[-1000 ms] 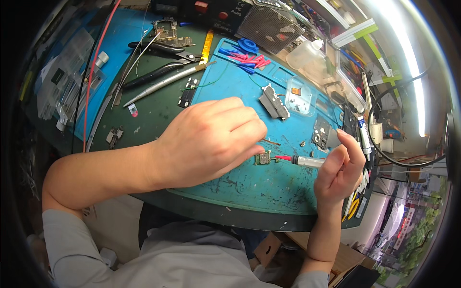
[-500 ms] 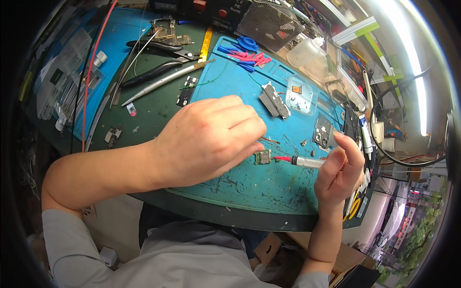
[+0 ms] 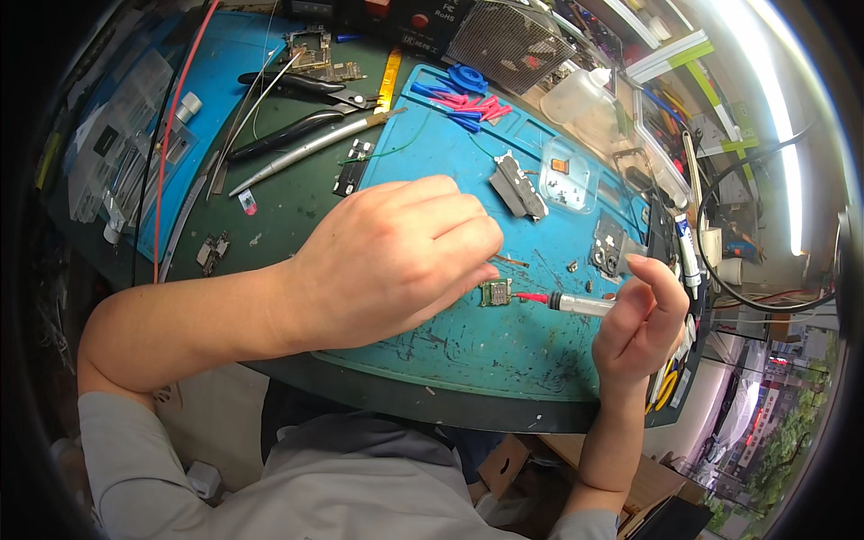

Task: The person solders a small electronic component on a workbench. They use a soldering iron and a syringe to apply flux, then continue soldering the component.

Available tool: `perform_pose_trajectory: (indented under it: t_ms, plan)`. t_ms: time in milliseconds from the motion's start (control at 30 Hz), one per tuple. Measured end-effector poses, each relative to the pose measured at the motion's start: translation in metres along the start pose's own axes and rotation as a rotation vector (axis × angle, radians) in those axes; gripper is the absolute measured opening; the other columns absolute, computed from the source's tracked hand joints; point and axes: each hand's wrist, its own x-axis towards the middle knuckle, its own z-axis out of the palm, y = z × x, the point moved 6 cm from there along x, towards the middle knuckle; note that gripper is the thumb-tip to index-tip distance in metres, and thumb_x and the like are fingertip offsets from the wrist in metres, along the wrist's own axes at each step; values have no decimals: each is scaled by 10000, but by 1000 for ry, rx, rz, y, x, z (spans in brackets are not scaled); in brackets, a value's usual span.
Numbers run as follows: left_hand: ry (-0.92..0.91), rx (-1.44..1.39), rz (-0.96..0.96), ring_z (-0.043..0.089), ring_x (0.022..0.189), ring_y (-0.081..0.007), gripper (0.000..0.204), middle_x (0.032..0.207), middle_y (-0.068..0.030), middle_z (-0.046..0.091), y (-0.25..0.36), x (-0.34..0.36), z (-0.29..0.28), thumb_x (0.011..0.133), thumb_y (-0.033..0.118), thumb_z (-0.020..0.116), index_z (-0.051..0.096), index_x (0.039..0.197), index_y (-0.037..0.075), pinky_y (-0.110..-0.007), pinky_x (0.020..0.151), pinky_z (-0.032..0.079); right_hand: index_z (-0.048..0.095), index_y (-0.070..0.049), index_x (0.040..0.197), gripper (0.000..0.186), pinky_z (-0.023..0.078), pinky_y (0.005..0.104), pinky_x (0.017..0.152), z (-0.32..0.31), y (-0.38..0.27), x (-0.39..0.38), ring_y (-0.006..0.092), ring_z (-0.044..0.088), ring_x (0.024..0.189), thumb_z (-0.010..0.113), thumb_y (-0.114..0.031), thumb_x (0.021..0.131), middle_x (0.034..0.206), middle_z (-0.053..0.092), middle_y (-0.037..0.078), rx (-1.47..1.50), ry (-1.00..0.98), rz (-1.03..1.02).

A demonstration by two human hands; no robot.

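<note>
My left hand (image 3: 405,261) is curled, knuckles up, just left of a small green circuit board (image 3: 495,292) on the blue mat (image 3: 450,351); whatever its fingers grip is hidden underneath. My right hand (image 3: 641,324) has its fingers bent around a clear syringe (image 3: 580,304), its index finger raised over the barrel's rear. The syringe's pink tip (image 3: 533,297) points left, at or close by the board's right edge. A thin brownish strip (image 3: 513,263) lies beside my left fingertips. Farther back are a grey-black component (image 3: 515,184) and a dark perforated plate (image 3: 605,243).
Cutters (image 3: 292,83), a silver pen-like tool (image 3: 297,155) and plastic boxes (image 3: 121,144) lie left. Behind are pink and blue small tools (image 3: 477,112), a clear tray (image 3: 562,175), a squeeze bottle (image 3: 576,94) and a black device (image 3: 378,27). A black cable (image 3: 720,288) loops at right.
My right hand and the syringe have shifted slightly to the right. My left hand stays almost in the same place, still curled.
</note>
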Motion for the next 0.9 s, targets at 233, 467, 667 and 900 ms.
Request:
perform_pose_trajectory:
  t_ms: [233, 467, 667, 900]
  plan:
    - [-7, -1, -2, 695, 857, -292, 232, 962, -86, 719, 0, 0, 0, 847, 70, 863, 682, 989, 40, -396, 740, 574, 660, 29, 1232, 253, 533, 308, 591, 2, 3, -3, 175, 625, 606, 612, 36, 983, 1016, 774, 127, 30, 3, -8]
    - [-5, 2, -1, 698, 855, -293, 230, 958, -88, 721, 0, 0, 0, 846, 67, 864, 683, 983, 37, -395, 739, 577, 665, 27, 1226, 253, 543, 325, 602, 2, 1, -3, 193, 646, 626, 618, 35, 978, 1012, 775, 122, 15, 0, -16]
    - [-5, -1, -5, 700, 856, -294, 227, 956, -91, 723, 0, 0, 0, 846, 65, 864, 682, 978, 34, -395, 742, 578, 674, 23, 1225, 254, 544, 329, 602, 1, -1, -1, 195, 647, 622, 623, 30, 976, 991, 771, 115, 9, -3, -21]
    - [-12, -2, -14, 699, 855, -296, 230, 954, -94, 722, 0, 0, 0, 844, 67, 866, 682, 978, 33, -396, 744, 578, 677, 20, 1227, 259, 530, 323, 580, 1, -1, 0, 184, 625, 591, 629, 25, 972, 964, 759, 107, 25, 10, -29]
